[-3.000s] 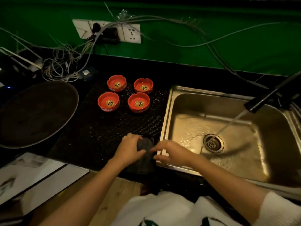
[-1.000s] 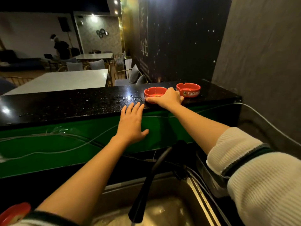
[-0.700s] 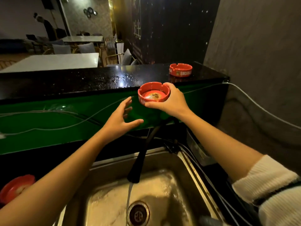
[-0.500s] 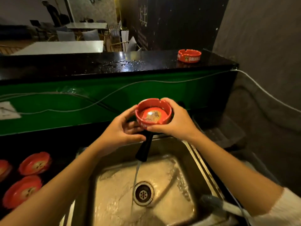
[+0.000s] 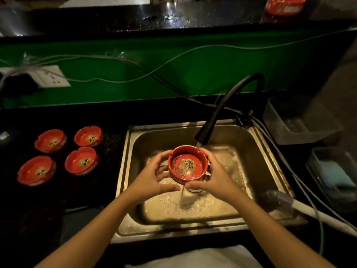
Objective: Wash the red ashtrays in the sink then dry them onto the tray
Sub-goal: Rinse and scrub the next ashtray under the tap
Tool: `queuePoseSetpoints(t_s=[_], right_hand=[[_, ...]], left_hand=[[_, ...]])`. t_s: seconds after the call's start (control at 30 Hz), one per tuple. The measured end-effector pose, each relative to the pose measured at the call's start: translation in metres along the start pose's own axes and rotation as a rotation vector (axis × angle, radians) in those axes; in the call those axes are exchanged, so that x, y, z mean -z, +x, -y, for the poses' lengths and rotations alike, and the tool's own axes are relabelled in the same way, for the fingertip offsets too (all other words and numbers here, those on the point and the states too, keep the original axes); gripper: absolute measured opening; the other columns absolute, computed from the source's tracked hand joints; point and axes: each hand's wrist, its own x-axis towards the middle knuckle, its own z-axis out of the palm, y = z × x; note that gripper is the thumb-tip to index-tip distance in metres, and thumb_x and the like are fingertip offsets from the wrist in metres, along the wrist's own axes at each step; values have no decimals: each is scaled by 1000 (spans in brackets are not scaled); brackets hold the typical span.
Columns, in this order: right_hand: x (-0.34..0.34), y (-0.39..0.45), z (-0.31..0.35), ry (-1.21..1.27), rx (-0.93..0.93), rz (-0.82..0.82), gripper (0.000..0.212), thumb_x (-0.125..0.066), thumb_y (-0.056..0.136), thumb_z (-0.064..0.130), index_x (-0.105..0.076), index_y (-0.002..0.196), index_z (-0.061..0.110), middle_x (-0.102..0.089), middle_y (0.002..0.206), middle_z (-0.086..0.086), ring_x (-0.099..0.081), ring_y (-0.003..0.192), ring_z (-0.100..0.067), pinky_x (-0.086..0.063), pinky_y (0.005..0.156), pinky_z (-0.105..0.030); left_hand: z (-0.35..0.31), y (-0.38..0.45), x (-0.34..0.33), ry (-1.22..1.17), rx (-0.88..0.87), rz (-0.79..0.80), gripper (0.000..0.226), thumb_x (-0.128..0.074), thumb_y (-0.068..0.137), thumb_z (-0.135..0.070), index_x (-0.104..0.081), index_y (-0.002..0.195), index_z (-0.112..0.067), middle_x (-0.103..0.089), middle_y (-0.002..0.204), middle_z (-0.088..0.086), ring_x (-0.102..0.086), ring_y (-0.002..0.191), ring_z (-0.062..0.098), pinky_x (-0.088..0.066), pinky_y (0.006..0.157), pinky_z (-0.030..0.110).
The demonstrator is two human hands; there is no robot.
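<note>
Dim light over the black worktop [image 5: 108, 190] blurs detail, yet above the steel sink [image 5: 257, 144] left hand [image 5: 152, 180] and right hand [image 5: 214, 176] curl their fingers round a red ashtray [image 5: 187, 164] holding murky water, while beyond, four ashtrays [image 5: 67, 153] sit left and another [image 5: 284, 5] is cropped on the ledge.

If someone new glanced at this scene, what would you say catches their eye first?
Most striking is the red ashtray held over the steel sink by the left hand and right hand, with water running from the black faucet and spilling down from it. Next, four more red ashtrays sit on the dark counter left of the sink.
</note>
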Motion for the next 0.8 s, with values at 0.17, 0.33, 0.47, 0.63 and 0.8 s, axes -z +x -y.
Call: queuePoseSetpoints(t_s=[0.17, 0.33, 0.47, 0.63, 0.8], right_hand=[[-22, 2, -37, -2, -94, 49, 103, -95, 48, 34, -37, 133, 33, -51, 126, 19, -52, 116, 1, -47, 93, -19], [-14, 18, -64, -47, -169, 77, 109, -95, 48, 30, -33, 137, 31, -48, 125, 22, -49, 116, -2, -48, 98, -30], [1, 31, -79, -95, -169, 69, 111, -95, 51, 25, -28, 139, 33, -45, 129, 18, -47, 122, -7, -47, 100, -35], [10, 48, -87, -87, -149, -25, 113, -95, 51, 18, -26, 139, 35, -46, 126, 18, -48, 121, -9, -45, 102, -33], [6, 62, -87, -58, -100, -131, 109, -95, 51, 25, -29, 138, 33, -49, 130, 13, -48, 121, -9, -44, 99, -25]], left_hand=[[46, 0, -13, -89, 118, -58, 91, -86, 62, 4, -42, 135, -29, -48, 139, -3, -59, 120, 14, -54, 92, 32], [58, 20, -32, -101, 181, -71, 88, -82, 66, 8, -42, 131, -36, -47, 130, -19, -56, 112, 8, -54, 80, 20], [63, 42, -41, -128, 160, -105, 85, -81, 67, 9, -46, 133, -31, -49, 136, -7, -55, 117, 13, -55, 80, 22], [60, 70, -45, -164, 118, -109, 87, -78, 66, 16, -48, 132, -32, -51, 135, -8, -58, 114, 12, -54, 82, 23], [54, 89, -41, -128, 103, -131, 89, -74, 69, 17, -42, 139, -27, -50, 135, -7, -55, 117, 13, -55, 90, 30]])
